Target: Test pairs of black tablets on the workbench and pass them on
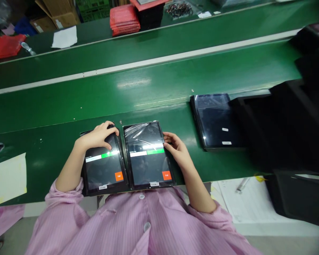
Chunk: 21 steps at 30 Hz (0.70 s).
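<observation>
Two tablets lie side by side at the bench's front edge, each screen showing a white bar, a green bar and an orange "Fail" box. My left hand point(99, 136) rests over the upper part of the left tablet point(102, 173), its fingers spread and curved. At the right tablet point(146, 164), whose top is covered by wrinkled clear film, my right hand point(174, 145) grips the right edge, thumb on the front and fingers at the side. The tablets stand close together with a narrow gap between them.
A stack of dark tablets point(214, 122) sits to the right, beside large black trays point(289, 124). Papers point(244, 202) and a pen lie at lower right, a yellowish sheet point(10, 179) at left. Red packets point(124, 19) rest on the far shelf.
</observation>
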Each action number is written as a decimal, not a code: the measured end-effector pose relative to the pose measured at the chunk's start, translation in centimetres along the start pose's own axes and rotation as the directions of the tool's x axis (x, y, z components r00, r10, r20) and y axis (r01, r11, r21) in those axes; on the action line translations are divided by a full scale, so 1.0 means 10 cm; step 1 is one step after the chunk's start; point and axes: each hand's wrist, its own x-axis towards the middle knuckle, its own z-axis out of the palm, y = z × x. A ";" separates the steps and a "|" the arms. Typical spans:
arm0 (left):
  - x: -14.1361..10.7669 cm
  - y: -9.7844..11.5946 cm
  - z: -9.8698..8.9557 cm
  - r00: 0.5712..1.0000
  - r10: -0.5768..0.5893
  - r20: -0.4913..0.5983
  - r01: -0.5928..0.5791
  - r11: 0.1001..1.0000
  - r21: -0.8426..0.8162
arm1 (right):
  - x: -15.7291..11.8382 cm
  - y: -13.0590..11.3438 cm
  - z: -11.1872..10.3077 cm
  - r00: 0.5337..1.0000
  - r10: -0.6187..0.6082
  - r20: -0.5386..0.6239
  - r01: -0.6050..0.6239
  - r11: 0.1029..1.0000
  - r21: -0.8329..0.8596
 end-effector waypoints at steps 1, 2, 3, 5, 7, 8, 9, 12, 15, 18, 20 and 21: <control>0.00 0.00 0.00 1.000 -0.003 -0.007 0.003 1.000 -0.005 | 0.01 -0.01 -0.01 1.000 -0.005 0.018 0.005 1.000 -0.008; 0.00 0.00 -0.01 1.000 -0.004 -0.010 0.004 1.000 -0.007 | 0.01 -0.01 -0.02 0.999 -0.008 0.034 0.009 1.000 -0.016; 0.00 0.00 -0.01 1.000 -0.003 -0.009 0.003 1.000 -0.006 | 0.01 -0.02 -0.03 0.999 -0.011 0.048 0.012 1.000 -0.024; 0.00 0.00 -0.02 1.000 -0.008 -0.006 0.008 1.000 -0.004 | 0.02 -0.04 -0.04 0.998 -0.013 0.065 0.015 0.999 -0.032; 0.00 0.01 -0.03 1.000 -0.008 0.000 0.008 1.000 0.002 | 0.02 -0.04 -0.04 0.998 -0.005 0.065 0.007 0.999 -0.032; 0.00 0.02 -0.03 1.000 -0.003 0.002 0.003 1.000 0.008 | 0.02 -0.04 -0.04 0.998 0.004 0.061 -0.002 1.000 -0.031; 0.00 0.03 -0.04 1.000 0.003 0.004 -0.003 1.000 0.014 | 0.02 -0.04 -0.04 0.998 0.014 0.054 -0.012 1.000 -0.027; 0.00 0.05 -0.05 1.000 0.012 0.011 -0.013 1.000 0.029 | 0.02 -0.02 -0.05 0.999 0.038 0.034 -0.037 0.999 -0.021; 0.01 0.05 -0.05 1.000 0.012 0.012 -0.012 0.999 0.033 | 0.02 -0.02 -0.04 0.999 0.030 0.040 -0.029 0.999 -0.024; 0.01 0.05 -0.04 1.000 0.004 -0.002 -0.004 0.999 0.032 | 0.00 -0.03 -0.02 0.999 -0.009 0.038 0.011 0.999 -0.046; 0.01 0.05 -0.03 1.000 -0.008 -0.011 0.008 1.000 0.019 | -0.01 -0.04 0.00 0.999 -0.026 0.028 0.027 0.997 -0.067; 0.01 0.05 -0.03 1.000 -0.018 -0.016 0.018 1.000 0.017 | -0.01 -0.04 0.00 0.999 -0.026 0.025 0.027 0.997 -0.071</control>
